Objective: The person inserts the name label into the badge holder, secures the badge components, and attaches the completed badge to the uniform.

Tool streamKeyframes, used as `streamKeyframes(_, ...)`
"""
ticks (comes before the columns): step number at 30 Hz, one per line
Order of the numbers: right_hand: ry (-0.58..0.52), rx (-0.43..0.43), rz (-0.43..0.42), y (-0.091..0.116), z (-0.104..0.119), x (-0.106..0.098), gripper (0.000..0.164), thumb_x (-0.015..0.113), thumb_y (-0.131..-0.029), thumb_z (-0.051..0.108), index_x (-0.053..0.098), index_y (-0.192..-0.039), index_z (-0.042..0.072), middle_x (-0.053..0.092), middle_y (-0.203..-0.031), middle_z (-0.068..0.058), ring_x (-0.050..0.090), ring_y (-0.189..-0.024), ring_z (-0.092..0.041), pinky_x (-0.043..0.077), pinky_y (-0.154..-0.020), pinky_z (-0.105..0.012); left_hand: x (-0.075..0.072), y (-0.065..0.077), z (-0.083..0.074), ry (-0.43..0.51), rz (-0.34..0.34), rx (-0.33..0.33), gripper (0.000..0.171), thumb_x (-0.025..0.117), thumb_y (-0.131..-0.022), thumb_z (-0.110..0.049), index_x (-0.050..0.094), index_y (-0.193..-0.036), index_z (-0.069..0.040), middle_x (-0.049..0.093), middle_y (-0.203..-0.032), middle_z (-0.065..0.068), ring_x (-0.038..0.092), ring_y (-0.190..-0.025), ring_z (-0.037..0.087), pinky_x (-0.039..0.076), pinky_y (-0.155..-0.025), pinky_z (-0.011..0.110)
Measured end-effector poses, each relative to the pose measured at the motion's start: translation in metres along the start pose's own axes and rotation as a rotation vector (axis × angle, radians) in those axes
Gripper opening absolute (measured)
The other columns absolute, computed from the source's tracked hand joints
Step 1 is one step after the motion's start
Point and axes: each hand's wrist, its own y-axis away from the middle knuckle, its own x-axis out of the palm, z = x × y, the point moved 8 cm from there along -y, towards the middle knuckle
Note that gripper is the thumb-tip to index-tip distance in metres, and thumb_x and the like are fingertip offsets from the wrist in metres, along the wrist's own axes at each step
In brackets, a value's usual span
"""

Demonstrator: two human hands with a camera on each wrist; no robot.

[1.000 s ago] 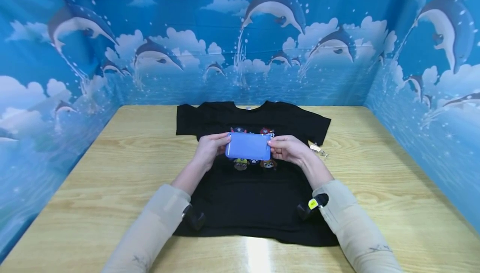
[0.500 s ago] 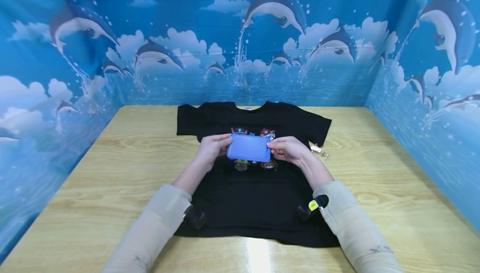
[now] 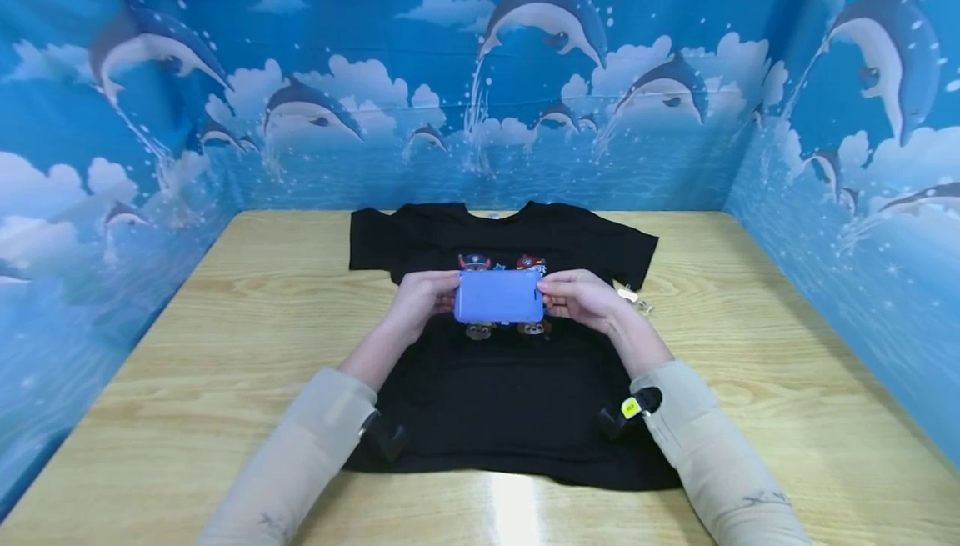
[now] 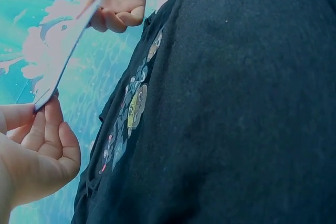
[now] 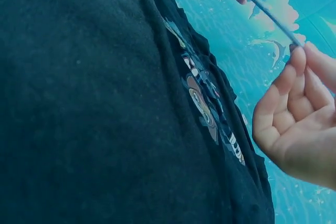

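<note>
Both hands hold up a thin blue card holder, flat and rectangular with a dark slot near its right end. My left hand pinches its left end between thumb and fingers. At the right end, my right hand pinches it the same way. The left wrist view shows the card holder edge-on, above the cloth and apart from it. Below and behind it a black T-shirt lies spread out, neck at the far side. Cartoon dog faces printed on its chest are partly covered by the card holder.
Small metal pieces, too small to make out, lie by the shirt's right sleeve. The shirt rests on a wood-grain table. A blue curtain with dolphins encloses the back and both sides.
Both hands keep their pinch on the card holder. Its tilt alters slightly, and it now sits about level. The shirt and the metal pieces stay put.
</note>
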Motion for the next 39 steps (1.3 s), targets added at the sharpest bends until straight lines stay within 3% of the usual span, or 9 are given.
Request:
streamKeyframes(6,-0.009,-0.025,0.029,0.000,0.004,0.006,0.037,0.042,-0.095,-0.002,0.070,-0.076,0.014,0.061,-0.071,0.000,0.057,-0.066,-0.010,0.048,-0.069,-0.026,-0.004,0.002,-0.003,-0.012,-0.020,-0.001,0.031,0.055,-0.093,-0.017,0.062,-0.117,0.000,0.066,-0.091,0.011,0.060,-0.078,0.020,0.047,-0.083,0.036)
streamKeyframes(14,-0.044,0.004,-0.035,-0.003,0.001,0.007,0.035,0.044,-0.095,-0.001,0.069,-0.074,0.013,0.061,-0.069,0.000,0.057,-0.063,-0.009,0.047,-0.066,-0.024,-0.008,0.002,-0.007,-0.002,-0.029,0.010,0.030,0.055,-0.093,-0.017,0.062,-0.117,0.000,0.067,-0.089,0.010,0.059,-0.077,0.020,0.046,-0.085,0.037)
streamKeyframes(27,-0.072,0.032,-0.045,-0.006,-0.008,0.009,0.034,0.044,-0.095,-0.001,0.068,-0.074,0.012,0.060,-0.068,-0.001,0.057,-0.061,-0.009,0.046,-0.063,-0.022,-0.011,0.006,-0.005,0.006,-0.035,-0.007,0.031,0.055,-0.093,-0.016,0.061,-0.118,0.001,0.066,-0.093,0.012,0.059,-0.079,0.020,0.044,-0.089,0.040)
streamKeyframes(39,0.089,0.045,-0.105,-0.006,-0.008,0.004,0.025,0.052,-0.093,0.005,0.067,-0.076,0.014,0.061,-0.069,0.000,0.056,-0.063,-0.010,0.045,-0.063,-0.024,-0.008,0.004,0.001,-0.011,-0.052,0.003,0.029,0.055,-0.093,-0.015,0.062,-0.116,0.002,0.063,-0.088,0.010,0.057,-0.073,0.017,0.048,-0.073,0.029)
